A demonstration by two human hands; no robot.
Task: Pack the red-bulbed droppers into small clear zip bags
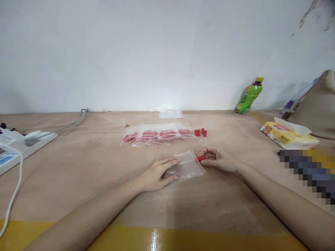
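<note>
Beneath left hand (156, 175), clear bag (188, 166)

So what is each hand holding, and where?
Right hand grips a dropper behind its red end; left hand pins the bag flat.

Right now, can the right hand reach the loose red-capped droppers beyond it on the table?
Probably yes. The droppers lie just beyond the right hand, with only bare table between. However, it is closed on a red-capped piece.
</note>
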